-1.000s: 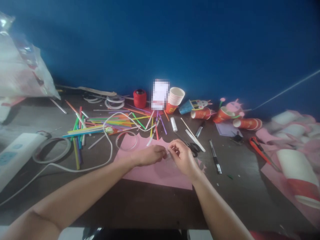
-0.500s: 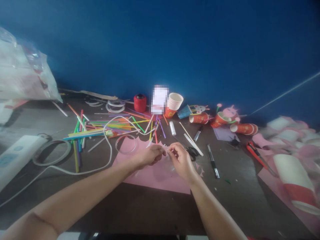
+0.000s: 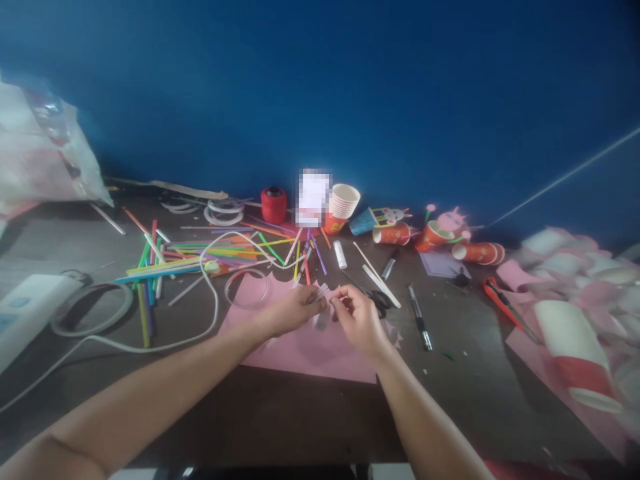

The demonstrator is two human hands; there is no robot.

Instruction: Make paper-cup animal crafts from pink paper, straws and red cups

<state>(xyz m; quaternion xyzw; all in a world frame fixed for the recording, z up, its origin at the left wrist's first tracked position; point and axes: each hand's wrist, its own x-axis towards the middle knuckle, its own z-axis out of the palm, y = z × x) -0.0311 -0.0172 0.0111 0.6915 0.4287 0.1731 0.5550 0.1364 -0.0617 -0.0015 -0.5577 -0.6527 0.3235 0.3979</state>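
Note:
My left hand and my right hand meet over a pink paper sheet lying on the dark table. Both hands pinch a small pale strip between their fingertips; what the strip is I cannot make out. Black scissors lie just right of my right hand. A clear tape ring rests on the sheet's far left corner.
Coloured straws lie scattered at the left with a white cable and tape rolls. A red thread spool, stacked paper cups, decorated red cups, a glue stick, pens and a red cutter lie behind and right.
Both hands stay pinched together over the pink sheet; the small strip between them now shows more. The view has shifted slightly left.

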